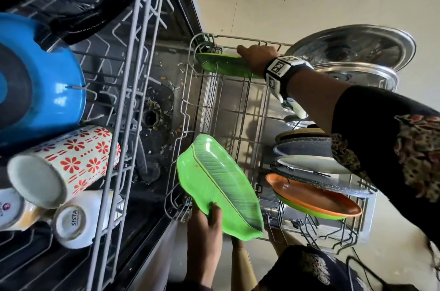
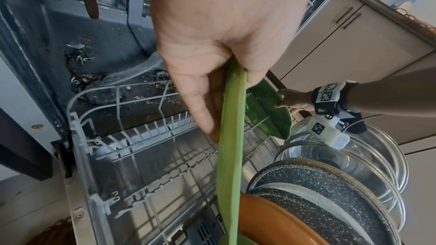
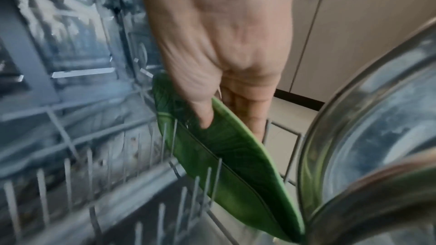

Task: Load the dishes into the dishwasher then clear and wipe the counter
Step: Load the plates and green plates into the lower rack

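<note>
My left hand point(image 1: 207, 221) grips the near end of a green leaf-shaped plate point(image 1: 219, 186), thumb on its face, over the pulled-out lower rack point(image 1: 183, 109). Seen edge-on in the left wrist view, that plate point(image 2: 230, 156) hangs from my left hand point(image 2: 212, 81). My right hand point(image 1: 257, 57) pinches a second green leaf plate point(image 1: 226, 65) standing among the tines at the rack's far end. In the right wrist view the thumb presses that plate's ribbed face point(image 3: 226, 148) and the fingers sit behind it point(image 3: 238, 103).
Steel lids point(image 1: 352, 47), dark speckled plates point(image 1: 304, 148), a white plate and an orange plate point(image 1: 314, 198) fill the rack's right side. The upper rack point(image 1: 123, 90) holds a blue pan point(image 1: 42, 81) and mugs point(image 1: 66, 164). Food scraps lie on the tub floor point(image 1: 162, 90). Cabinets point(image 2: 342, 40) stand behind.
</note>
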`<action>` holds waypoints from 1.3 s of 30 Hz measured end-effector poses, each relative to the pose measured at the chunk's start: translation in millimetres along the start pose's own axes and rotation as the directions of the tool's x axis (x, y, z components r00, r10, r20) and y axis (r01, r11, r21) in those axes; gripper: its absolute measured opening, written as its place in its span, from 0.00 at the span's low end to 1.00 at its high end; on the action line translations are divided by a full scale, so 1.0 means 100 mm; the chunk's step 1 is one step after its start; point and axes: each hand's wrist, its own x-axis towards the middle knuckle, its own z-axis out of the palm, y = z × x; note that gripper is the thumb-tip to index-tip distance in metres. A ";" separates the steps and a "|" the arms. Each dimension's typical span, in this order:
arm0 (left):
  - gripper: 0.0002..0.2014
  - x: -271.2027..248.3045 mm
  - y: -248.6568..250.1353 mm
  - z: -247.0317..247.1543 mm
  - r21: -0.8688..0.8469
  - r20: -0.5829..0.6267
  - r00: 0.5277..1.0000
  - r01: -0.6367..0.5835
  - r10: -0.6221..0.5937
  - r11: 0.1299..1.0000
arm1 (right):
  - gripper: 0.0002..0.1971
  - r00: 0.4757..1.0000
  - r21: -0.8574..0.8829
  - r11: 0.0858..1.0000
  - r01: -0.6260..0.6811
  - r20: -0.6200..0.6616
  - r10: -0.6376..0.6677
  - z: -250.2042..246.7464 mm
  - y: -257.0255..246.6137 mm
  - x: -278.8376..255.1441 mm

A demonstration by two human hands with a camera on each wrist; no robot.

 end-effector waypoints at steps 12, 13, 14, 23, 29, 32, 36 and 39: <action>0.13 0.18 0.45 -0.14 -0.366 -0.095 0.990 0.063 -0.105 0.928 | 0.10 0.965 0.909 0.372 -0.187 0.240 -0.102 0.53 -0.60 -1.37; 0.09 0.19 0.46 -0.16 -0.385 -0.094 0.988 0.076 -0.121 0.920 | 0.09 0.951 0.958 0.146 -0.247 0.268 -0.152 0.58 -0.61 -1.41; 0.07 0.19 0.47 -0.17 -0.411 -0.074 0.990 0.081 -0.122 0.908 | 0.09 0.940 0.958 -0.017 -0.285 0.276 -0.200 0.56 -0.61 -1.46; 0.21 0.33 0.46 -0.14 -0.421 0.045 0.995 0.095 -0.083 0.902 | 0.20 0.997 0.804 0.589 0.074 -0.059 -0.045 -0.12 -0.53 -1.43; 0.11 0.25 0.20 -0.15 -0.218 0.097 0.990 -0.078 0.101 0.973 | 0.23 0.915 0.451 0.890 0.066 -0.384 0.126 -0.63 -0.30 -1.12; 0.13 0.21 0.15 -0.12 -0.196 0.122 0.986 -0.084 0.110 0.977 | 0.25 0.935 0.238 0.971 -0.023 -0.340 0.105 -0.53 -0.26 -0.88; 0.15 0.16 0.10 -0.08 -0.163 0.149 0.981 -0.100 0.125 0.981 | 0.25 0.946 0.062 0.996 0.059 -0.321 -0.036 -0.31 -0.32 -0.76; 0.14 0.15 0.09 -0.08 -0.176 0.155 0.979 -0.108 0.135 0.979 | 0.23 0.934 0.018 0.995 0.094 -0.349 -0.082 -0.14 -0.39 -0.65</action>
